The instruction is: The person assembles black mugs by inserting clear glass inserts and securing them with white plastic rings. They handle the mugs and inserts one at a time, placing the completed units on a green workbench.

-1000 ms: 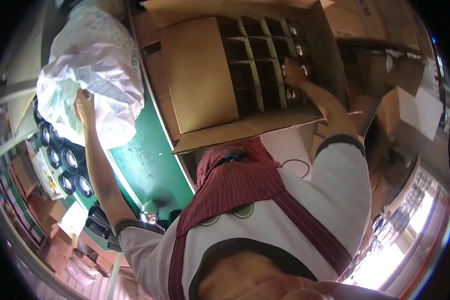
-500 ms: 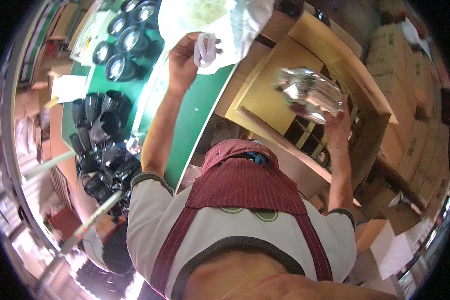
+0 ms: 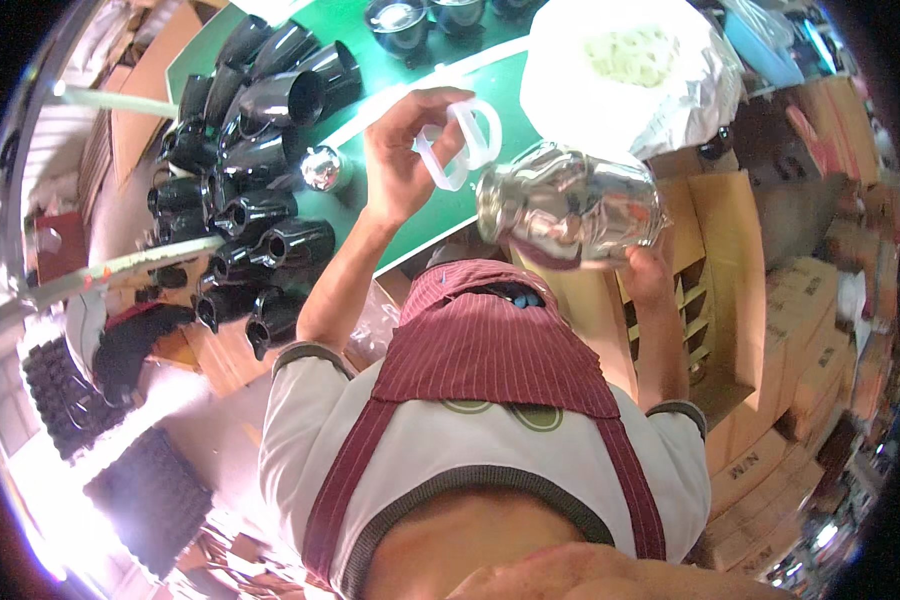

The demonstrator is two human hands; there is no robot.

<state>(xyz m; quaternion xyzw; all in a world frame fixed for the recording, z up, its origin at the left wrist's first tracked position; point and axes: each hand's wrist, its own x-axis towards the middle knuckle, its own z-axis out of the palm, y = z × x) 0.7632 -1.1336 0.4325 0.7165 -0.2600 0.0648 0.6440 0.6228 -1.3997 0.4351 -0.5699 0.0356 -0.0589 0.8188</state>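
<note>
A translucent white plastic ring (image 3: 485,135) is gripped in my left hand (image 3: 402,150), above the green table (image 3: 420,235). My right hand (image 3: 650,272) is closed round the base end of a shiny silvered glass flask liner (image 3: 570,205). The liner lies sideways in the air, its narrower mouth pointing left, toward the ring. A gap shows between ring and liner. Just beyond them, a white plastic bag (image 3: 570,85) stands with several pale translucent pieces inside.
Several glossy black jug-like bodies (image 3: 270,140) crowd the table's left side, near a small silver rounded object (image 3: 321,168). More black pieces (image 3: 398,22) stand at the far edge. An open carton with dividers (image 3: 735,290) sits at right, beside stacked cardboard boxes (image 3: 795,310).
My right hand has brought the silvered liner from above the open carton leftward, close to my left hand. The left hand still holds the ring. The whole view has turned.
</note>
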